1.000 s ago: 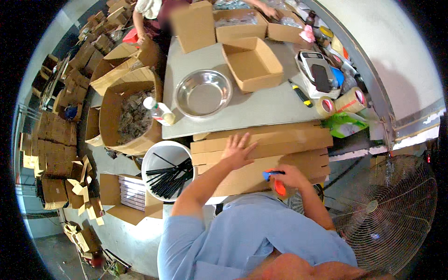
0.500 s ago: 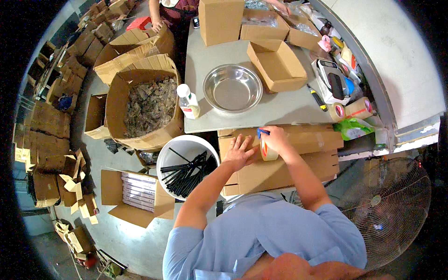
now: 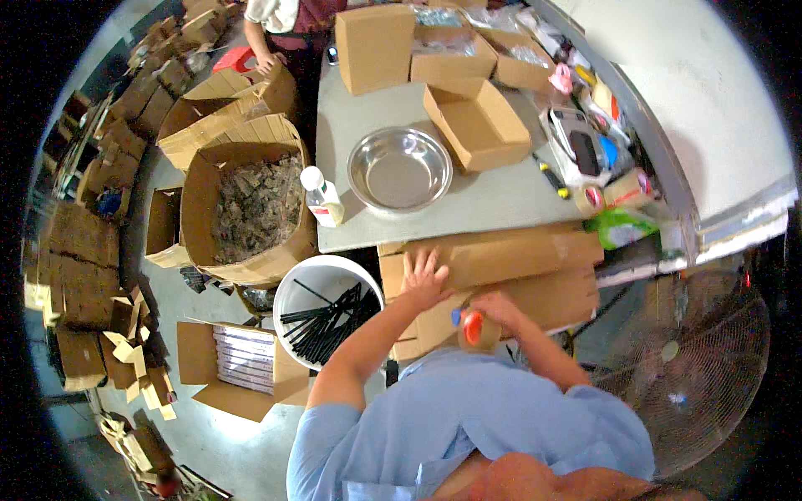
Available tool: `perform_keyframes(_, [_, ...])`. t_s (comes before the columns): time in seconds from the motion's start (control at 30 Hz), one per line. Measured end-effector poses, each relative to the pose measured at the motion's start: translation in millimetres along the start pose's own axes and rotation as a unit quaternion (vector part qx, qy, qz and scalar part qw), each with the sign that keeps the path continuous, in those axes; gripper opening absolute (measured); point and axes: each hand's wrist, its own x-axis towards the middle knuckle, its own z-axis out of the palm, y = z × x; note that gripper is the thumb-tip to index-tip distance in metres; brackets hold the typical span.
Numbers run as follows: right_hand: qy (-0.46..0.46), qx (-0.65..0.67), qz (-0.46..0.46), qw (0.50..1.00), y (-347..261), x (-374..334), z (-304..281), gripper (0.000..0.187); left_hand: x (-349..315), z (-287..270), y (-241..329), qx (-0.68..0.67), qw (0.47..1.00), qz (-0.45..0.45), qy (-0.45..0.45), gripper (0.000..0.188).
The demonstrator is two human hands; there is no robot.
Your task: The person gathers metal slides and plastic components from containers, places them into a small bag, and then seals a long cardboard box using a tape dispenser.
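Note:
Flat brown cardboard (image 3: 535,250), a folded box, lies in front of me against the table's near edge. My left hand (image 3: 426,280) rests on it with the fingers spread. Close to my body, my right hand (image 3: 499,311) is closed on a tape dispenser (image 3: 473,328) that has a blue part and a roll with an orange-red core. The dispenser is over the near part of the cardboard. Whether a strip of tape runs from it to the cardboard cannot be made out.
On the grey table (image 3: 393,230) stand a steel bowl (image 3: 399,169), an open carton (image 3: 478,125) and a white bottle (image 3: 322,197). To the left are a white bucket (image 3: 288,271) of black rods and several cartons. A fan (image 3: 668,376) stands right. Another person's hand (image 3: 267,63) is at the far left.
My right hand has drawn the tape dispenser toward my body, from the far part of the cardboard to the near part. My left hand stays spread on the cardboard.

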Motion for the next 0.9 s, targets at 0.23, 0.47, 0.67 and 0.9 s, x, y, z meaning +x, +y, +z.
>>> perform_keyframes(0.23, [0.225,-0.288,-0.278,0.888,-53,-14,-73,0.041,66,-14,48,0.015,0.989,-0.078,-0.123,0.079])
perform_keyframes(0.47, [0.101,-0.5,-0.257,0.821,-45,28,-61,0.048,30,53,63,0.069,0.977,-0.111,0.169,0.079])
perform_keyframes(0.67, [-0.262,-0.221,-0.416,0.842,-94,126,-15,0.053,-44,123,75,-0.123,0.866,-0.285,0.393,0.064])
perform_keyframes(0.9, [-0.542,-0.17,-0.276,0.775,-135,183,61,0.05,15,64,56,-0.381,0.535,-0.549,0.517,0.078])
